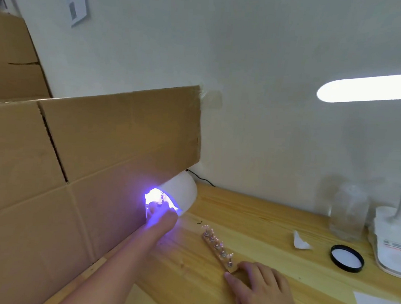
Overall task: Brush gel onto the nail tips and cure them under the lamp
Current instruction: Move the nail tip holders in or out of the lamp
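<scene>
Head view: white lamp [184, 191] glows violet inside.

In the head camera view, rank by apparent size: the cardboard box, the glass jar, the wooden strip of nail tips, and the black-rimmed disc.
1. cardboard box, by far.
2. glass jar.
3. wooden strip of nail tips and black-rimmed disc look about alike; I won't rank them.

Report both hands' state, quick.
Left hand: at the lamp mouth, grip lost in glare; cannot tell.
Right hand: open, fingers touching the strip.
</scene>
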Demonstrator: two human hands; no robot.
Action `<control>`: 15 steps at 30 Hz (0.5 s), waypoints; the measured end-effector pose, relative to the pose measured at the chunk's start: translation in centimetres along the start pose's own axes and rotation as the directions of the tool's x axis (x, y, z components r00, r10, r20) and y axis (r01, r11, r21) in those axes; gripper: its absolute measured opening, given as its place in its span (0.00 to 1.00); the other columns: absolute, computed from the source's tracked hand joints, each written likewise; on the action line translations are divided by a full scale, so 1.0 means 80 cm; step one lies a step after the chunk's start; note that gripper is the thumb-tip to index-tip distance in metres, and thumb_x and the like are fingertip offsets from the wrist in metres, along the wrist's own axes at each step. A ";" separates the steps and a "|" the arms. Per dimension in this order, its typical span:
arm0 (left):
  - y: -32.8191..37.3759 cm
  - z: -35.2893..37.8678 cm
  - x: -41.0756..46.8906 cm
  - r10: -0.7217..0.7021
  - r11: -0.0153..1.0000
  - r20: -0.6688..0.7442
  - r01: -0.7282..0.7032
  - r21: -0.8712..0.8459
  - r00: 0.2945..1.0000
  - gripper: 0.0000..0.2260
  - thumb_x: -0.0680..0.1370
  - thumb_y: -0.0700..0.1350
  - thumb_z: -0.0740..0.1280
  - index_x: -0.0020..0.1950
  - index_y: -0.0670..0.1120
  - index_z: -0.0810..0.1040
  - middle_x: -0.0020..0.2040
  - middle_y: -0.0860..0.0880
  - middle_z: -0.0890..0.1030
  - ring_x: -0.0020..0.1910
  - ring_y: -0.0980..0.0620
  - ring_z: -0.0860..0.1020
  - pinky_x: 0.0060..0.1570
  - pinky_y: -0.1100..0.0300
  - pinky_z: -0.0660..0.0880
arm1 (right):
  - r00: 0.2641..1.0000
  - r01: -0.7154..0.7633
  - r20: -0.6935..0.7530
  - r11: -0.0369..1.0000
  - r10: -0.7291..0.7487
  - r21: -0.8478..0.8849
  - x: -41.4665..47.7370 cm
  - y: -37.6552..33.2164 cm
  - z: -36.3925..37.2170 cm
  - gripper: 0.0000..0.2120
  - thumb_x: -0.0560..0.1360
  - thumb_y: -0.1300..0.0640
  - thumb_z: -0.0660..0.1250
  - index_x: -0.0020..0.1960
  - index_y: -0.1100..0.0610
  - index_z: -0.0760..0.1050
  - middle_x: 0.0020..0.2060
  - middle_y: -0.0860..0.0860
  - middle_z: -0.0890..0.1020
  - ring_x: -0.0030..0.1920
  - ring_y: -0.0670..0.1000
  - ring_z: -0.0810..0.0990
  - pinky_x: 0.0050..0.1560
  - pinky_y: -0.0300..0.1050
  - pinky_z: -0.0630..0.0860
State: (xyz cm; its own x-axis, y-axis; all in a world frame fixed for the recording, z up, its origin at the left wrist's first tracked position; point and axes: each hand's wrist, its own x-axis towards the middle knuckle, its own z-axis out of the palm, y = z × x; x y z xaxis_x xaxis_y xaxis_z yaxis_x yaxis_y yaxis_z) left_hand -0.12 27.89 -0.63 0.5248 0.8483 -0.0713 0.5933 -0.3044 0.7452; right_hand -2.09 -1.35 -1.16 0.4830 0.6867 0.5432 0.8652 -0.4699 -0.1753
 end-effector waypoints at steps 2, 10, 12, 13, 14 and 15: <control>-0.005 -0.002 -0.003 -0.007 0.998 0.075 0.012 -0.065 0.997 0.07 0.82 0.43 0.57 0.58 0.45 0.70 0.55 0.35 0.71 0.54 0.47 0.66 0.58 0.54 0.69 | 0.995 -0.011 0.098 0.997 0.018 -0.070 -0.006 0.004 -0.001 0.25 0.36 0.48 0.80 0.34 0.44 0.85 0.33 0.49 0.84 0.33 0.47 0.85 0.31 0.48 0.81; -0.029 -0.027 -0.088 0.086 0.932 0.137 -0.128 0.339 0.987 0.26 0.80 0.65 0.48 0.76 0.58 0.58 0.67 0.47 0.61 0.72 0.44 0.53 0.74 0.50 0.46 | 0.994 0.057 0.095 0.998 -0.059 0.026 -0.060 0.000 -0.049 0.12 0.65 0.43 0.61 0.34 0.38 0.84 0.32 0.46 0.82 0.33 0.45 0.84 0.44 0.42 0.79; -0.033 -0.037 -0.124 0.104 0.917 0.146 -0.152 0.368 0.984 0.25 0.79 0.67 0.48 0.75 0.62 0.58 0.70 0.45 0.58 0.74 0.46 0.49 0.74 0.49 0.39 | 0.997 0.070 0.027 0.997 -0.069 -0.020 -0.082 0.009 -0.052 0.29 0.81 0.44 0.46 0.35 0.37 0.84 0.32 0.44 0.82 0.33 0.43 0.83 0.47 0.41 0.70; -0.036 -0.040 -0.147 0.123 0.906 0.152 -0.174 0.387 0.981 0.25 0.78 0.68 0.48 0.74 0.63 0.58 0.70 0.46 0.59 0.74 0.47 0.49 0.74 0.49 0.38 | 0.997 0.054 -0.050 0.996 -0.058 -0.069 -0.095 0.013 -0.055 0.36 0.83 0.43 0.38 0.35 0.36 0.83 0.32 0.43 0.82 0.33 0.42 0.82 0.46 0.39 0.69; -0.041 -0.040 -0.172 0.155 0.879 0.165 -0.212 0.428 0.974 0.26 0.78 0.69 0.49 0.74 0.63 0.59 0.69 0.48 0.59 0.74 0.48 0.49 0.74 0.48 0.38 | 0.996 0.027 -0.080 0.995 -0.035 -0.097 -0.105 0.014 -0.062 0.40 0.83 0.41 0.34 0.35 0.36 0.83 0.32 0.42 0.82 0.32 0.42 0.82 0.46 0.37 0.73; -0.045 -0.040 -0.198 0.192 0.837 0.191 -0.263 0.480 0.963 0.27 0.77 0.70 0.50 0.73 0.63 0.59 0.68 0.50 0.59 0.73 0.49 0.49 0.74 0.48 0.39 | 0.993 -0.001 -0.114 0.992 -0.013 -0.123 -0.113 0.014 -0.072 0.41 0.82 0.40 0.32 0.34 0.36 0.83 0.32 0.40 0.82 0.31 0.42 0.82 0.43 0.37 0.77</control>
State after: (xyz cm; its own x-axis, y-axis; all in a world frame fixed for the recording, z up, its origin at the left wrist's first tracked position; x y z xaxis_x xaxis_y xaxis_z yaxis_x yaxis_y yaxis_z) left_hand -12.48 16.92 -0.06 0.7359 0.6751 -0.0520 0.6518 -0.6854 0.3245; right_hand -6.26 -11.27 -1.55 0.4530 0.6252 0.6355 0.8416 -0.5350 -0.0737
